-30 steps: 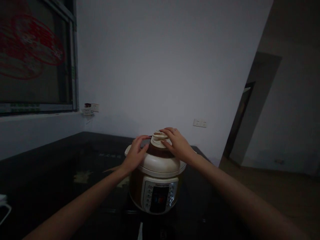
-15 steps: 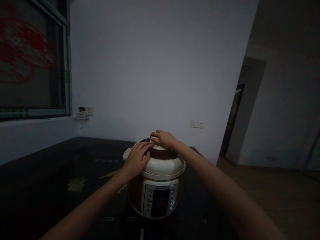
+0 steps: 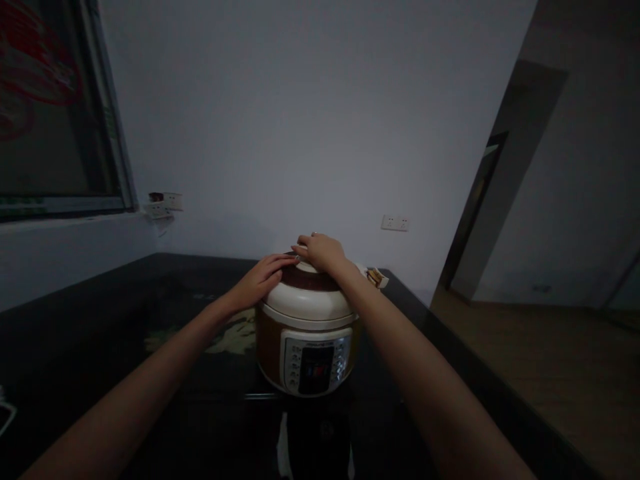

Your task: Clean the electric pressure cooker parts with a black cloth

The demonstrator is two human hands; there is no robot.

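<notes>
With our right hand (image 3: pixel 323 253) curled around the cream plastic knob (image 3: pixel 306 266) and our left hand (image 3: pixel 257 283) open-fingered on the brown-and-cream domed lid (image 3: pixel 310 302), we seem to be handling the lid; moving it would call for 2 steady hands. Our round brown-and-cream electric cooker (image 3: pixel 269 343) stands on the glossy black table (image 3: pixel 200 427), whose right edge is nearer than its left.
</notes>
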